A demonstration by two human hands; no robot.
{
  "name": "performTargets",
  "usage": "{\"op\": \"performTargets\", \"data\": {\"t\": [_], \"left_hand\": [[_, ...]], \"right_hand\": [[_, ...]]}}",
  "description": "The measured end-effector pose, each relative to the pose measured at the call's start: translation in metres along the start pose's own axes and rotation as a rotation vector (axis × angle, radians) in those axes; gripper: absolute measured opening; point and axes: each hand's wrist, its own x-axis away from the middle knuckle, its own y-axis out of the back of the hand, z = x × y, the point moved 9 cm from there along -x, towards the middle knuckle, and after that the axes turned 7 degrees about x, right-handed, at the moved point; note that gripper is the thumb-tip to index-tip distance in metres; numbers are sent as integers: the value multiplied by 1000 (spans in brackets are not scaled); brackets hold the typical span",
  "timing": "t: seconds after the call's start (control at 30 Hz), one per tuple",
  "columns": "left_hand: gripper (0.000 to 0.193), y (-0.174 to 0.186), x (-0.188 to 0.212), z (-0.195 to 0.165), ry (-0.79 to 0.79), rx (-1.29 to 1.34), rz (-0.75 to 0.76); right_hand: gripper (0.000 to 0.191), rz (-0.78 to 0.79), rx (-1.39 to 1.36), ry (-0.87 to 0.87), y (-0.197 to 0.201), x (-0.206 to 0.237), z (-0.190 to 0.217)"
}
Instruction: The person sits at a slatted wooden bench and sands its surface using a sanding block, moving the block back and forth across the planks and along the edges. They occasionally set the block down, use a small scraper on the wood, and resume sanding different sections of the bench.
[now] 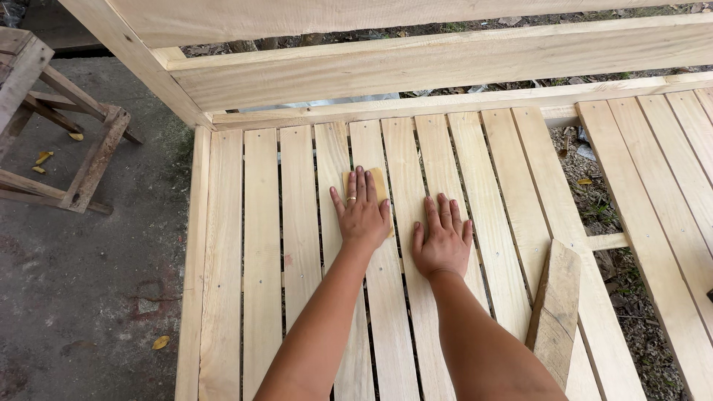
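Slats [297,245] of pale wood are lying side by side outdoors, above concrete floor [89,282]. Left hand [362,212] is pressing flat, fingers spread, on sandpaper [380,186]. Right hand [443,238] is resting open on a slat, holding nothing.

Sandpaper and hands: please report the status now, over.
Left hand flat, pressing sandpaper on wooden slats. Right hand flat on bare slats beside it. Loose wood piece lies right, apart from hands.
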Motion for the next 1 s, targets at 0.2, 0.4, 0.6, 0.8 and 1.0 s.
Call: {"op": "performTargets", "data": {"t": [0.2,0.4,0.6,0.8,1.0], "left_hand": [[77,-7,62,-4,-59,28,29],[75,13,-7,-6,-76,-29,-8],[73,28,-51,-2,-63,-56,-38],[75,13,15,-1,-73,-27,29],[76,-6,129,-13,-140,18,111]], "right_hand": [[59,7,-11,2,0,0,0],[60,3,-22,-2,0,0,0],[59,-2,-16,2,-1,0,0],[59,-4,-14,12,0,-1,0],[59,5,-26,1,-2,0,0]]}}
